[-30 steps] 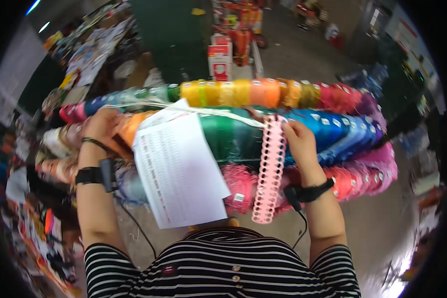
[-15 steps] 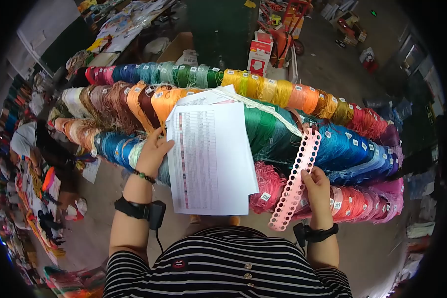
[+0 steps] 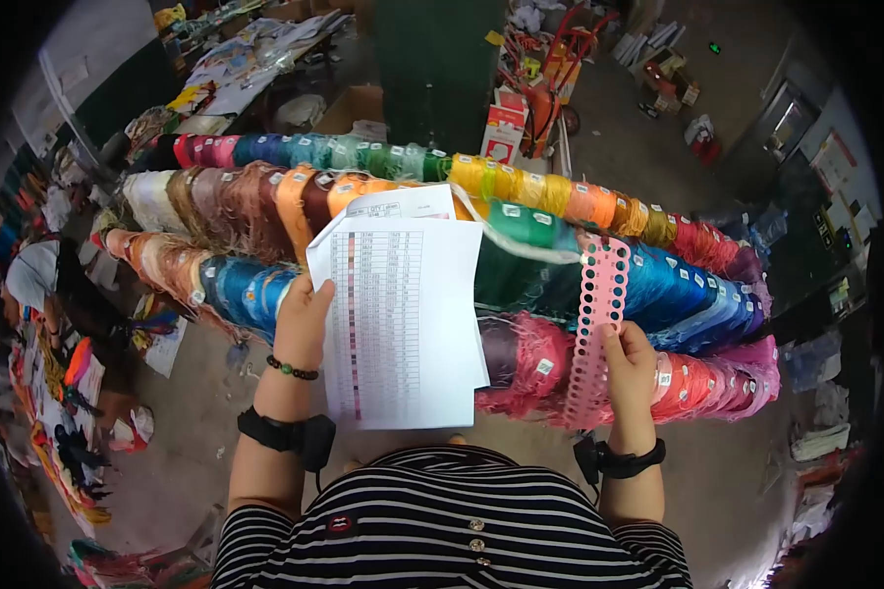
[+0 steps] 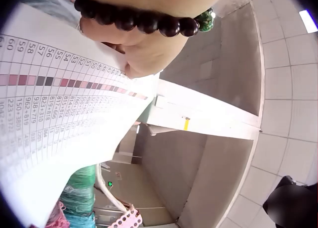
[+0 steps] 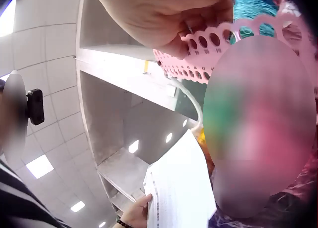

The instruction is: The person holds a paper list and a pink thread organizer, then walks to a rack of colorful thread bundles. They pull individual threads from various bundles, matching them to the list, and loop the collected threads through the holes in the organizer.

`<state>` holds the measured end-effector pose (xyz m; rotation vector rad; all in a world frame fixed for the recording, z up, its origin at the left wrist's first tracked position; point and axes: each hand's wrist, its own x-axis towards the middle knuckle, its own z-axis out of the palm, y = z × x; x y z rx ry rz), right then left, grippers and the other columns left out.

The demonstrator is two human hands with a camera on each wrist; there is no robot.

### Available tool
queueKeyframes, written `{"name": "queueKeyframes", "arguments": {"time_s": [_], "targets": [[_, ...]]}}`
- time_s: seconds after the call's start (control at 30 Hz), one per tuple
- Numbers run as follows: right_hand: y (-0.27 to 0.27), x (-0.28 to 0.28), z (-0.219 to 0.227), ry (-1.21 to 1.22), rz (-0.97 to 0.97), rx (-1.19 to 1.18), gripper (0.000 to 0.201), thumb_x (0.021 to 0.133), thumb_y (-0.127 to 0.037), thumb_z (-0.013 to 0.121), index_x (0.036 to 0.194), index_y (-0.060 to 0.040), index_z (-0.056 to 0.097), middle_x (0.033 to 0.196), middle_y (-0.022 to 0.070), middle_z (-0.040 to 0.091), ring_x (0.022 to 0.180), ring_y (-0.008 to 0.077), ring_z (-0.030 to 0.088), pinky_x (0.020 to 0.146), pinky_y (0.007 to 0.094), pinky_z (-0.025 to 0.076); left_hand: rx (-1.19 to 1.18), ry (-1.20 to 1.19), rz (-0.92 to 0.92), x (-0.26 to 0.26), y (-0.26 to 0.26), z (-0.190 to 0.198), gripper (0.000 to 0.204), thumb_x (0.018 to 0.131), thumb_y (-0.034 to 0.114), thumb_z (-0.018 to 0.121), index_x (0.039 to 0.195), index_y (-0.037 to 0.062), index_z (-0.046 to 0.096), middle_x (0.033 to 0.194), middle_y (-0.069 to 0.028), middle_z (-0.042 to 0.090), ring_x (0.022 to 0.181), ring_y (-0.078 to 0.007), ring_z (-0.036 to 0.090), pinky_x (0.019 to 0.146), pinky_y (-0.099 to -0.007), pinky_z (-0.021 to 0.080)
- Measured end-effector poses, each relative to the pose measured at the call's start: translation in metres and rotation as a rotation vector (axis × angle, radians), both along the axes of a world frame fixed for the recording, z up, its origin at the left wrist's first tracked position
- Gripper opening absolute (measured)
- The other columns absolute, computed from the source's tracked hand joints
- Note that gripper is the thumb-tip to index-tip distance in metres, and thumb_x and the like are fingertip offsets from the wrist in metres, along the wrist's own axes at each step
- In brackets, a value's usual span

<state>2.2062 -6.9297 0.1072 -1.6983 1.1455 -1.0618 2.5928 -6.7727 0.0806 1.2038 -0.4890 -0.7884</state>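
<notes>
A: Printed colour chart (image 3: 403, 324), at left of centre, was gripped at its left edge by the left hand (image 3: 304, 319), thumb curled over the sheet, in front of the racked thread skeins (image 3: 246, 221). What did it list?

B: Rows of numbers beside small colour swatches, legible in the left wrist view (image 4: 54, 108); a beaded bracelet (image 4: 144, 21) sat at that wrist.

A: And to the right?

B: The pink perforated strip (image 3: 599, 329) was pinched near its lower end by the right hand (image 3: 631, 365), upright against the blue skeins (image 3: 688, 285).

A: How far had the work got?

B: Judged early: no thread showed in the visible holes of the strip, and no skein had been pulled from the rack; matching and threading apparently remained.
</notes>
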Motion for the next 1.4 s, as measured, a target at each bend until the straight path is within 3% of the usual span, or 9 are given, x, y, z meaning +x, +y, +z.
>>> {"name": "queueKeyframes", "arguments": {"time_s": [0.03,0.27,0.4,0.57,0.63,0.73,0.83,1.0,1.4], "targets": [[0.016,0.015,0.012,-0.041,0.015,-0.006,0.015,0.096,-0.016,0.059,0.09,-0.0015,0.061,0.076,-0.0069,0.055,0.066,0.001,0.044,0.06,0.0173,0.036,-0.049,-0.008,0.008,0.007,0.013,-0.001,0.025,0.097,0.007,0.048,0.119,-0.0054,0.051,0.11,-0.0106,0.064,0.091,-0.0139,0.062,0.08,-0.0279,0.049],[0.112,0.133,0.053,-0.236,0.222,0.064,0.011,0.097,-0.014,0.057,0.092,-0.0042,0.059,0.081,-0.0065,0.057,0.071,-0.0003,0.046,0.065,0.0163,0.039,-0.121,-0.098,0.208,0.076,0.146,0.012,0.024,0.098,0.01,0.047,0.116,-0.0056,0.051,0.107,-0.0112,0.064,0.09,-0.0131,0.062,0.08,-0.0275,0.05],[0.179,0.221,0.072,-0.335,0.46,0.086,0.012,0.098,-0.013,0.053,0.094,-0.0036,0.059,0.085,-0.0023,0.062,0.073,0.0024,0.053,0.069,0.0179,0.042,-0.108,-0.108,0.365,0.124,0.244,0.014,0.025,0.098,0.011,0.047,0.116,-0.0054,0.052,0.107,-0.0108,0.064,0.09,-0.0135,0.062,0.081,-0.0283,0.05],[0.252,0.335,0.056,-0.303,0.776,0.085,0.008,0.095,-0.011,0.058,0.092,-0.0035,0.06,0.079,-0.0062,0.055,0.068,-0.0001,0.044,0.062,0.0157,0.036,-0.066,-0.165,0.626,0.168,0.372,0.001,0.024,0.099,0.013,0.047,0.115,-0.0047,0.052,0.107,-0.0106,0.064,0.091,-0.0142,0.062,0.081,-0.0288,0.05],[0.277,0.375,0.048,-0.26,0.891,0.15,0.01,0.095,-0.013,0.058,0.093,-0.0032,0.06,0.083,-0.0044,0.059,0.071,0.0009,0.048,0.065,0.017,0.038,-0.008,-0.172,0.724,0.178,0.425,-0.009,0.024,0.099,0.013,0.048,0.114,-0.0044,0.052,0.107,-0.0108,0.064,0.091,-0.0143,0.062,0.082,-0.0289,0.05],[0.316,0.432,0.04,-0.192,1.052,0.152,0.012,0.096,-0.015,0.058,0.094,-0.0032,0.06,0.083,-0.0036,0.061,0.07,0.0009,0.05,0.064,0.0173,0.04,-0.135,-0.168,0.881,0.182,0.488,-0.027,0.022,0.099,0.013,0.049,0.111,-0.0045,0.052,0.099,-0.0099,0.066,0.082,-0.0123,0.062,0.075,-0.0264,0.05],[0.349,0.482,0.018,-0.168,1.172,0.167,0.013,0.096,-0.016,0.057,0.095,-0.0033,0.06,0.08,-0.0033,0.062,0.067,0.0013,0.051,0.062,0.0169,0.04,-0.206,-0.102,1.02,0.175,0.542,-0.051,0.021,0.099,0.013,0.049,0.11,-0.0046,0.052,0.101,-0.0104,0.065,0.084,-0.0122,0.062,0.076,-0.0266,0.05],[0.425,0.564,-0.001,-0.109,1.348,0.229,0.01,0.095,-0.014,0.059,0.092,-0.0042,0.06,0.072,-0.0072,0.054,0.061,-0.0013,0.045,0.054,0.0156,0.035,-0.27,-0.06,1.251,0.183,0.613,-0.089,0.02,0.098,0.01,0.049,0.111,-0.0057,0.051,0.105,-0.0115,0.064,0.089,-0.0126,0.061,0.081,-0.0273,0.049],[0.514,0.841,0.003,0.044,1.791,0.256,0.011,0.093,-0.011,0.063,0.096,-0.0004,0.062,0.069,-0.008,0.054,0.059,-0.0016,0.043,0.053,0.0153,0.033,-0.218,-0.095,1.629,0.31,0.697,-0.074,0.02,0.098,0.009,0.049,0.111,-0.0061,0.052,0.106,-0.0125,0.064,0.09,-0.0132,0.062,0.082,-0.0276,0.048]]}}
